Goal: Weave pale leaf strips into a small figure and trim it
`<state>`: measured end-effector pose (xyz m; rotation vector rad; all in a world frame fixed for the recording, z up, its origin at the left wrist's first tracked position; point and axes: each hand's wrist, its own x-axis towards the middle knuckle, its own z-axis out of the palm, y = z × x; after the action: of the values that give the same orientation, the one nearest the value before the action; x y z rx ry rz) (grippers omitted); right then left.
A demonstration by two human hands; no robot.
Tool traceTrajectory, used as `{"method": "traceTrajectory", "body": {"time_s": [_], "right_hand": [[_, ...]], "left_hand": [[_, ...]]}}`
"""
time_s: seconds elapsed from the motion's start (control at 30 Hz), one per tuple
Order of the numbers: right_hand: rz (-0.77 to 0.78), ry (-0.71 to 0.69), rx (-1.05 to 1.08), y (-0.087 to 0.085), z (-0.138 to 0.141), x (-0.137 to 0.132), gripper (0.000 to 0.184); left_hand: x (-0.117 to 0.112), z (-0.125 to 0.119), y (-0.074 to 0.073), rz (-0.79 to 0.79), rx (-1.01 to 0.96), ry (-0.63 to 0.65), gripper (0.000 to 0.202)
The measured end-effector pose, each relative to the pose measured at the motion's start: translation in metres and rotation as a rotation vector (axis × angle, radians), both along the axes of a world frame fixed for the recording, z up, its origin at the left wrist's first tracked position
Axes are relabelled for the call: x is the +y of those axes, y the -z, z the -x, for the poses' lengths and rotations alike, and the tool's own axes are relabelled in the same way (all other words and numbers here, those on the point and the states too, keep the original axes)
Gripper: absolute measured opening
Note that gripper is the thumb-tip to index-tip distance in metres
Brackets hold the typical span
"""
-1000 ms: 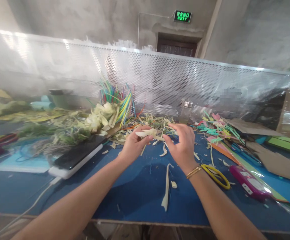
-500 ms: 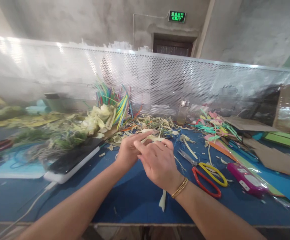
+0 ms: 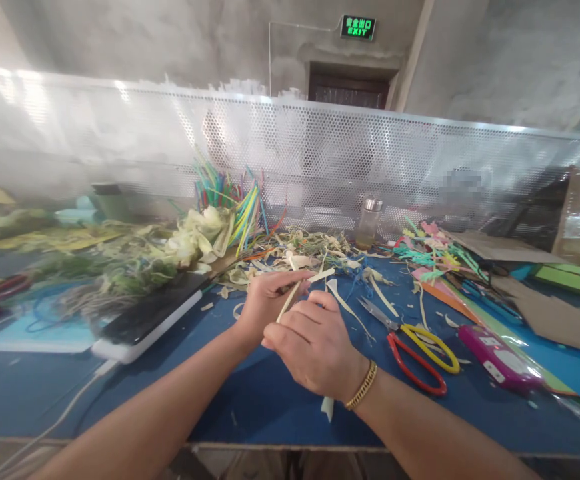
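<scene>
Over the blue tabletop, my left hand (image 3: 265, 301) is closed with its fingertips on a pale corn-husk strip (image 3: 322, 275), whose end sticks out past them. My right hand (image 3: 315, 343), with a gold bracelet at the wrist, is curled shut around a narrow pale length that runs up from its fist towards the left fingers. Whether this is one strip or two I cannot tell. A flared pale end hangs below the right hand. Right of that hand lie scissors (image 3: 395, 327) with one red and one yellow handle loop, blades apart.
Husk scraps (image 3: 315, 243) and blue threads spread beyond my hands. To the left are a phone on a white power bank (image 3: 147, 327) and green fibres. A glass bottle (image 3: 369, 223), purple device (image 3: 500, 357) and cardboard (image 3: 560, 313) are at right. A perforated metal screen (image 3: 330, 147) closes off the back.
My right hand has turned and drawn slightly down and back from the left fingers. Pale strip now shows between the two hands, where the overlapping fingers covered it before.
</scene>
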<state>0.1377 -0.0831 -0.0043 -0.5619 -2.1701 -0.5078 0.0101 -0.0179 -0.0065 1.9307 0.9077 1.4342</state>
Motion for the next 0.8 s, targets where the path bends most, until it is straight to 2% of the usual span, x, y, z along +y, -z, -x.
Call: {"method": "traceTrajectory", "body": {"time_s": [0.07,0.13,0.23,0.27,0.33,0.4,0.47,0.53,0.6,0.73,0.8], "right_hand": [[-0.002,-0.056,0.084,-0.001,0.001,0.001,0.014],[0.058,-0.058,0.302,-0.001,-0.001,0.004,0.028],[0.218,0.108,0.676,0.002,-0.007,0.016,0.028],[0.274,0.176,0.728,0.003,-0.01,0.022,0.028],[0.369,0.253,0.711,0.008,-0.016,0.035,0.033],[0.503,0.221,0.641,0.011,-0.021,0.046,0.031],[0.615,0.18,0.582,0.014,-0.026,0.053,0.021],[0.662,0.163,0.544,0.013,-0.029,0.056,0.013],[0.623,0.17,0.522,0.009,-0.033,0.057,0.016],[0.468,0.209,0.529,0.002,-0.042,0.06,0.019],[0.433,0.226,0.534,0.0,-0.046,0.062,0.02]], "left_hand": [[0.002,-0.001,0.002,0.165,-0.151,0.12,0.03],[0.004,-0.002,0.003,0.304,-0.319,0.239,0.039],[0.006,-0.003,0.003,0.384,-0.488,0.333,0.043],[0.006,-0.003,0.003,0.392,-0.511,0.341,0.043],[0.006,-0.003,0.003,0.395,-0.509,0.325,0.042],[0.006,-0.003,0.003,0.383,-0.468,0.284,0.042],[0.006,-0.003,0.002,0.366,-0.436,0.264,0.044],[0.007,-0.003,0.002,0.357,-0.426,0.27,0.047],[0.008,-0.001,0.0,0.344,-0.448,0.263,0.044],[0.013,0.001,0.0,0.373,-0.59,0.185,0.018],[0.014,0.001,0.003,0.428,-0.603,0.152,0.017]]}}
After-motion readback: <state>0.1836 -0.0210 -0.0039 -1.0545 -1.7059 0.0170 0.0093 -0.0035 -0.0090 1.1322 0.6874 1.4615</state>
